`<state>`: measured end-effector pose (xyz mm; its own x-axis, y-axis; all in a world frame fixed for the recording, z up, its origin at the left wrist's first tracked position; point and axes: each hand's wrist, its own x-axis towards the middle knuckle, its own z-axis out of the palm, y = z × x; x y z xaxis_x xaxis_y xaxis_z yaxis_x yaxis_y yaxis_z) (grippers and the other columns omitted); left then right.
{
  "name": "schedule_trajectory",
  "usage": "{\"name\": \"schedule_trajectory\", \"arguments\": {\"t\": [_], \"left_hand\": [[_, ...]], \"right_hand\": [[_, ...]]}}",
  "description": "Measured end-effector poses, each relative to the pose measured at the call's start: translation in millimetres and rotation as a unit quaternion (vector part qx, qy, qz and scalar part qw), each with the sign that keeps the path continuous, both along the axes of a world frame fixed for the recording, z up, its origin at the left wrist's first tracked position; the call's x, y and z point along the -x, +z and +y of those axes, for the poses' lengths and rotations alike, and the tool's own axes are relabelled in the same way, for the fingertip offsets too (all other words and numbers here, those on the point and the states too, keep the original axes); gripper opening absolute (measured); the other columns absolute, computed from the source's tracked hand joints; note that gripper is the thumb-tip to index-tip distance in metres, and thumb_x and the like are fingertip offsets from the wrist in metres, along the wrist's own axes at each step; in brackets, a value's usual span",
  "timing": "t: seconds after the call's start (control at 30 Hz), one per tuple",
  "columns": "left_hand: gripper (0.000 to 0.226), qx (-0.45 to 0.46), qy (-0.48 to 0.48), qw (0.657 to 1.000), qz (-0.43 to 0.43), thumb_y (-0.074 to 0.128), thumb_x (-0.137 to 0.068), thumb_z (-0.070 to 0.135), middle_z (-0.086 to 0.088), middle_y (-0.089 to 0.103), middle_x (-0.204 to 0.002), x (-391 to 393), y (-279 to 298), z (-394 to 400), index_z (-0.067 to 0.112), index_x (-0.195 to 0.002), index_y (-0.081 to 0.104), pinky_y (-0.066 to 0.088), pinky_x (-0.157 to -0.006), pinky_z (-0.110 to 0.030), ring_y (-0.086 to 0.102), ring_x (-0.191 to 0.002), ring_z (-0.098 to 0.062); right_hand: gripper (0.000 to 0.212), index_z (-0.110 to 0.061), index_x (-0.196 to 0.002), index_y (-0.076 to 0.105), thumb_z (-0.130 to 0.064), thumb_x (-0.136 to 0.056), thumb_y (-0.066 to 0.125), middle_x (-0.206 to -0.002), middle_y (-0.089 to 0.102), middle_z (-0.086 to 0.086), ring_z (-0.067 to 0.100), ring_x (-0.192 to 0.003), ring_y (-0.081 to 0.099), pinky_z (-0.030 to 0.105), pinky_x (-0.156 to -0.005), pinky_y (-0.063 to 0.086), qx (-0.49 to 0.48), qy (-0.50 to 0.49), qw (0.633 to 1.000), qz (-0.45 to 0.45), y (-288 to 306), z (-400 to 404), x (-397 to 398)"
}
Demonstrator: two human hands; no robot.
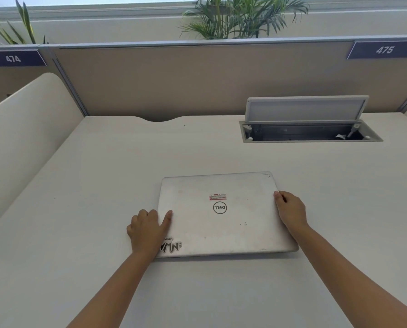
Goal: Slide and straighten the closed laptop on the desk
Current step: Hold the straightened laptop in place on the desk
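A closed silver laptop (223, 214) lies flat on the pale desk (79, 209), nearer the person than the open cable hatch (309, 131) and a little left of it, turned slightly askew. The left hand (148, 229) grips the laptop's left edge, thumb laid on the lid, fingers curled beside it. The right hand (291, 210) clasps its right edge, fingertips on the rim.
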<state>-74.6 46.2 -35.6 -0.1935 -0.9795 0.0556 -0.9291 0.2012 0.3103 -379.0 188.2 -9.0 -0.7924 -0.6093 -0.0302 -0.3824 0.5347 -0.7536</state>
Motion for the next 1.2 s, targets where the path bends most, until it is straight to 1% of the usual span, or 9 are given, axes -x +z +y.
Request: {"name": "schedule_trajectory", "arguments": {"t": [0.13, 0.23, 0.3, 0.37, 0.6, 0.77, 0.93, 1.13, 1.2], "left_hand": [[0.052, -0.027, -0.004, 1.0, -0.01, 0.04, -0.086, 0.057, -0.004, 0.041, -0.078, -2, 2, -4, 0.009, -0.075, 0.054, 0.035, -0.073, -0.038, 0.047, -0.086, -0.03], [0.054, -0.079, 0.001, 0.997, 0.0, 0.034, -0.086, 0.062, -0.002, 0.043, -0.076, -2, 7, -14, 0.015, -0.061, 0.044, 0.032, -0.073, -0.037, 0.041, -0.081, -0.026], [0.054, -0.091, 0.005, 0.996, 0.012, 0.034, -0.086, 0.062, -0.003, 0.044, -0.074, -2, 9, -16, 0.018, -0.054, 0.038, 0.031, -0.073, -0.037, 0.04, -0.079, -0.025], [0.055, -0.086, 0.01, 0.996, 0.018, 0.035, -0.085, 0.062, -0.003, 0.045, -0.074, -3, 7, -16, 0.018, -0.052, 0.036, 0.032, -0.072, -0.036, 0.04, -0.078, -0.026], [0.055, -0.055, 0.008, 0.997, 0.061, 0.041, -0.084, 0.06, 0.0, 0.04, -0.068, -5, 3, -11, 0.019, -0.05, 0.032, 0.03, -0.069, -0.034, 0.041, -0.076, -0.026], [0.053, -0.02, -0.003, 0.997, 0.076, 0.046, -0.084, 0.056, -0.002, 0.04, -0.067, -8, 1, -5, 0.019, -0.051, 0.028, 0.031, -0.067, -0.035, 0.041, -0.074, -0.026], [0.05, 0.002, -0.009, 0.997, 0.083, 0.049, -0.085, 0.051, -0.002, 0.039, -0.065, -7, -1, -1, 0.016, -0.054, 0.031, 0.031, -0.067, -0.035, 0.039, -0.071, -0.025], [0.047, 0.005, -0.011, 0.997, 0.083, 0.049, -0.086, 0.049, -0.001, 0.039, -0.066, -9, -1, -2, 0.014, -0.058, 0.035, 0.03, -0.067, -0.035, 0.039, -0.072, -0.025], [0.047, 0.004, -0.008, 0.996, 0.088, 0.05, -0.086, 0.049, -0.001, 0.039, -0.067, -8, 0, -1, 0.014, -0.058, 0.036, 0.03, -0.068, -0.035, 0.039, -0.072, -0.025]], "right_hand": [[0.035, 0.002, -0.094, 0.064, -0.023, -0.096, 0.039, -0.095, 0.067, 0.021, 0.035, -0.088, 0.057, 0.034, -0.074, 0.039, -0.001, 0.003, 1.0, -0.002, -1, 0, 0], [0.034, 0.001, -0.092, 0.064, -0.023, -0.096, 0.04, -0.089, 0.066, 0.019, 0.036, -0.087, 0.057, 0.033, -0.071, 0.037, 0.002, 0.0, 1.0, -0.004, -1, 1, 0], [0.033, -0.001, -0.096, 0.065, -0.023, -0.096, 0.04, -0.092, 0.067, 0.017, 0.03, -0.082, 0.055, 0.031, -0.072, 0.036, 0.005, -0.005, 1.0, -0.009, -1, 1, -1], [0.034, -0.001, -0.096, 0.065, -0.023, -0.096, 0.04, -0.094, 0.068, 0.018, 0.026, -0.08, 0.053, 0.031, -0.072, 0.036, 0.005, -0.006, 1.0, -0.007, -1, 1, -2], [0.033, -0.001, -0.097, 0.065, -0.024, -0.096, 0.041, -0.095, 0.068, 0.018, 0.033, -0.09, 0.058, 0.033, -0.075, 0.038, 0.011, -0.015, 1.0, -0.013, 1, 3, -4], [0.032, -0.004, -0.104, 0.065, -0.024, -0.095, 0.042, -0.099, 0.068, 0.013, 0.022, -0.085, 0.052, 0.03, -0.078, 0.038, 0.02, -0.027, 0.999, -0.019, 0, 2, -7], [0.033, 0.001, -0.092, 0.066, -0.022, -0.094, 0.044, -0.091, 0.069, 0.02, 0.037, -0.09, 0.059, 0.038, -0.078, 0.044, 0.031, -0.042, 0.999, -0.01, 2, 4, -10], [0.029, 0.004, -0.094, 0.064, -0.021, -0.093, 0.047, -0.097, 0.067, 0.026, 0.041, -0.096, 0.058, 0.044, -0.086, 0.046, 0.054, -0.054, 0.997, -0.018, 1, 7, -15], [0.028, 0.002, -0.095, 0.066, -0.02, -0.093, 0.048, -0.098, 0.069, 0.024, 0.04, -0.097, 0.059, 0.041, -0.085, 0.046, 0.055, -0.054, 0.997, -0.026, 1, 7, -14]]}}
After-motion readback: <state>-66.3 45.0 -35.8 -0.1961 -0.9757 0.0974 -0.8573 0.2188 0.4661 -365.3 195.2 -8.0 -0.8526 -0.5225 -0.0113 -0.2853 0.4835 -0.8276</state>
